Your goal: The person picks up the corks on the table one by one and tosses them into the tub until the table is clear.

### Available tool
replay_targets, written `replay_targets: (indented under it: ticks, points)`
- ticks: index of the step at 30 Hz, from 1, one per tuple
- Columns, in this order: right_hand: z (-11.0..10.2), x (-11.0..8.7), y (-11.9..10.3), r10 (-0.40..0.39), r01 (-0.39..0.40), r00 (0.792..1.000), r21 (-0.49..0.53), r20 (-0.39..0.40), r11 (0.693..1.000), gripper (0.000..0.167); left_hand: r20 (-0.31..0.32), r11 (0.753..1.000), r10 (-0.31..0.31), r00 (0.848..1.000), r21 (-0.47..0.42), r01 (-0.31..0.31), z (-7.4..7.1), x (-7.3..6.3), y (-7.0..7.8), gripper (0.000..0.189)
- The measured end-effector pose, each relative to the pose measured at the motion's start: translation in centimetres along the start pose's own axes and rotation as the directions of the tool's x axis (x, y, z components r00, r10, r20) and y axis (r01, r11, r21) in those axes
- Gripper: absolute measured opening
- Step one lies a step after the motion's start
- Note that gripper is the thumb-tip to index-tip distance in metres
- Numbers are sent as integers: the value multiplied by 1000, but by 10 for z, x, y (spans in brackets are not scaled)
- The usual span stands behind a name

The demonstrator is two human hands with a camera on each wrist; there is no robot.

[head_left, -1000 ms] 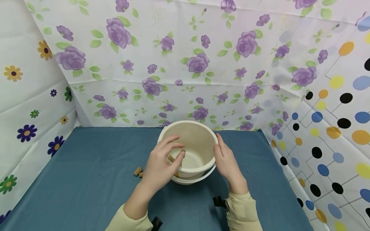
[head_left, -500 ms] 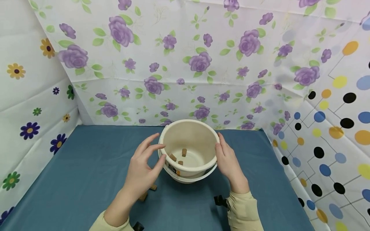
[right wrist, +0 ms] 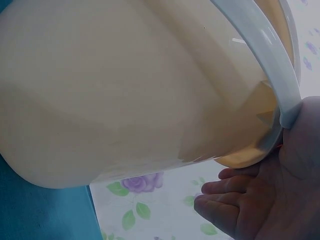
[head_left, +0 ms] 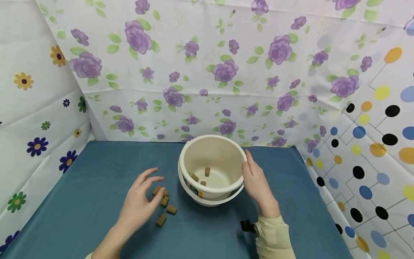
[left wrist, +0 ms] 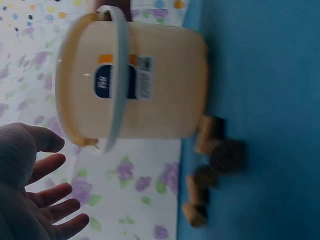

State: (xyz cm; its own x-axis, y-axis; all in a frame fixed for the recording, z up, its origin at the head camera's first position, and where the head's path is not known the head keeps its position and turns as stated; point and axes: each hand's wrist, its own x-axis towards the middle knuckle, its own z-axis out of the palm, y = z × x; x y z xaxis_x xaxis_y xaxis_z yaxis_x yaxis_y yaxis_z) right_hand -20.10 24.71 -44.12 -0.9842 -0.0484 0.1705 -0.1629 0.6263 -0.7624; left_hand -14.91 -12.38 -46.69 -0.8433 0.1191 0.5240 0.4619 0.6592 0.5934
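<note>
Gripping a cream plastic bucket (head_left: 211, 151) at the right side of its rim in the right hand (head_left: 258, 183); holding nothing in the left hand (head_left: 139, 199), poised with fingers spread over five loose brown corks (head_left: 171, 209) (blurred from the left wrist) beside the bucket on a blue tablecloth (head_left: 81, 216). With three inner corks (head_left: 207, 172) on the bucket's floor, and a white handle (left wrist: 119, 80) lowered across a navy-and-orange label (left wrist: 145, 77). Before a purple-rose-printed curtain (head_left: 194, 30).
</note>
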Motion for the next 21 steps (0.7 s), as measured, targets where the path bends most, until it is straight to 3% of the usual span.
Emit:
replay_targets:
  ticks: [6, 11, 21]
  points:
    - [0, -1, 1, -1, 1, 1000, 2, -9, 1000, 62, 113, 992, -91, 989, 94, 81, -2, -15, -16, 19]
    - [-1, 0, 1, 10, -10, 1000, 8, -3, 1000, 63, 176, 981, -141, 974, 154, 114, 0, -25, -23, 13]
    - [0, 1, 0, 7, -7, 1000, 12, 0, 1000, 61, 298, 956, -242, 924, 235, 174, 10, -36, -28, 17]
